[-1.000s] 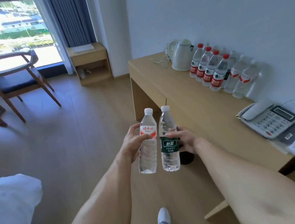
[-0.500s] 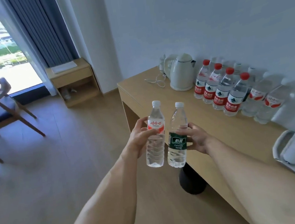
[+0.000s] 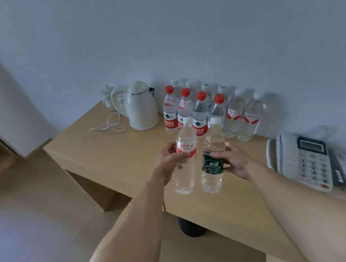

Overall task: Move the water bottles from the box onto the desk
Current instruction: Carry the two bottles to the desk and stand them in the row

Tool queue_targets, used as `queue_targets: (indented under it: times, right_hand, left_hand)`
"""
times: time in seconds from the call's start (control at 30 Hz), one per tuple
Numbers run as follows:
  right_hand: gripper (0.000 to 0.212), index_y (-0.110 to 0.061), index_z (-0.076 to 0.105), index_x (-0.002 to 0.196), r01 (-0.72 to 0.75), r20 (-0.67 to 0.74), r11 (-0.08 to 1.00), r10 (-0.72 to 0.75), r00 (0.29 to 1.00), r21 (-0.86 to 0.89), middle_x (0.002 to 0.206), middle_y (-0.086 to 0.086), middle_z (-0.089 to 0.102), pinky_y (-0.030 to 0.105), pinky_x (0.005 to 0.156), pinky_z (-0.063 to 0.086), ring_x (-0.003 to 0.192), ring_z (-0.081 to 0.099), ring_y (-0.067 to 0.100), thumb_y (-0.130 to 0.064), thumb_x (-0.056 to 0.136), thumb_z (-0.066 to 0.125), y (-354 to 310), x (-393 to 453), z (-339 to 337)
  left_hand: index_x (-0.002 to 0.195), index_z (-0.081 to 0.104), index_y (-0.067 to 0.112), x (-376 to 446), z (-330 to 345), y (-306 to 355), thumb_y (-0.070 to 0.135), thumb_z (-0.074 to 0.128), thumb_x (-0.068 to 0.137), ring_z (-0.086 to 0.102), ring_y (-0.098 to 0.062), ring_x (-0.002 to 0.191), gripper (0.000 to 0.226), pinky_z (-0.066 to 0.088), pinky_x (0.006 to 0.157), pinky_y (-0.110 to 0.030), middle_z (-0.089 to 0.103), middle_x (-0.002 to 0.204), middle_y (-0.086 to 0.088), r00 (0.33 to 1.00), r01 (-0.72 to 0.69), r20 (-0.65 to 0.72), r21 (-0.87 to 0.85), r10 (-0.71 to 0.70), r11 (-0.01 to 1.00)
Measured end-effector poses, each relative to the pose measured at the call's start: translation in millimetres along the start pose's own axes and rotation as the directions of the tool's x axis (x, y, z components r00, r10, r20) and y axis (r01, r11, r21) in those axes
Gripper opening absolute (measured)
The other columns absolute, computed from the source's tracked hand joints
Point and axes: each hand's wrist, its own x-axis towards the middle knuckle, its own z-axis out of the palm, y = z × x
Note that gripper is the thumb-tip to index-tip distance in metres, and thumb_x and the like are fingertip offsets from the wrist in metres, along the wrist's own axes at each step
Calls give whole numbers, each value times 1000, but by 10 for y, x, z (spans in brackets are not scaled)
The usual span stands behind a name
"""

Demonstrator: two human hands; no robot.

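My left hand (image 3: 168, 160) grips an upright clear bottle with a red-and-white label (image 3: 185, 157). Beside it, my right hand (image 3: 235, 159) grips an upright clear bottle with a dark green label (image 3: 212, 160). Both bottles hang in the air over the front part of the wooden desk (image 3: 110, 155). Along the wall on the desk stand several more bottles: a row with red caps (image 3: 200, 114) in front and white-capped ones (image 3: 246, 118) behind and to the right. The box is out of sight.
A white electric kettle (image 3: 141, 107) with a loose cord (image 3: 111, 127) stands at the desk's back left. A desk telephone (image 3: 300, 161) lies at the right with papers beside it. A dark round object (image 3: 191, 227) sits on the floor under the desk.
I have stepped closer and turned toward the desk; both bottles, held side by side, have moved from in front of the desk edge to above its surface. The window and chair left the view.
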Motion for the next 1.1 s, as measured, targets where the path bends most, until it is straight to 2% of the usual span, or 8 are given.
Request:
queue_targets:
  times: [0.1,0.23,0.33,0.57,0.73,0.83,1.0,1.1]
  right_hand:
    - [64,-19,57,130,14,-136,1000,-10,991,27,125,4,65,54,104,45,120,58,28,-5,72,82,-56,-8,-239]
    - [88,-14,38,150,55,-303,997,-34,952,60,139,8,58,42,95,49,122,56,24,1,75,81,-89,-33,-508]
    - [86,-12,42,146,96,-376,995,-84,923,13,133,10,63,46,109,43,124,58,26,5,71,82,-80,-79,-660]
    - [67,-18,57,118,178,-481,983,-178,859,-45,115,8,70,43,101,51,112,65,26,16,65,80,-85,-106,-911]
    - [73,-12,53,128,165,-472,980,-200,859,-114,122,10,67,45,103,48,117,62,26,15,66,81,-123,-61,-1001]
    - [79,-12,49,134,121,-453,971,-203,868,-204,119,6,66,37,99,49,118,61,24,14,67,82,-160,-20,-1023]
    - [95,-16,41,146,50,-418,953,-178,891,-299,129,10,61,48,106,47,121,58,26,9,66,85,-156,67,-1023]
    - [94,-18,41,146,32,-409,947,-169,897,-320,129,7,62,48,106,47,120,58,25,7,66,85,-118,106,-1043]
  left_hand:
    - [126,53,-2,309,216,67,13,78,60,62,-34,95,73,49,82,-48,63,112,-24,994,-18,112,41,13,999]
    - [128,51,-2,711,471,80,-9,79,72,61,-38,117,63,49,102,-48,62,126,-25,970,-27,241,108,0,994]
    - [125,55,3,908,661,71,-9,82,70,64,-32,114,62,52,99,-40,65,122,-19,947,-75,321,185,12,980]
    - [122,57,16,1110,997,78,1,91,64,62,-12,107,68,50,87,-25,68,114,0,913,-236,398,341,88,910]
    - [119,55,20,1204,1101,79,0,88,67,59,0,101,65,45,78,-18,67,110,6,911,-270,401,403,97,874]
    - [122,53,20,1240,1122,59,-1,87,68,59,-3,104,67,48,83,-22,66,111,5,915,-276,393,435,95,857]
    - [123,52,23,1263,1128,29,0,87,68,60,-5,108,69,50,87,-25,66,112,6,918,-279,387,466,90,840]
    - [124,51,22,1274,1135,64,-1,87,67,61,-14,112,71,52,95,-36,66,114,4,920,-276,387,509,70,815]
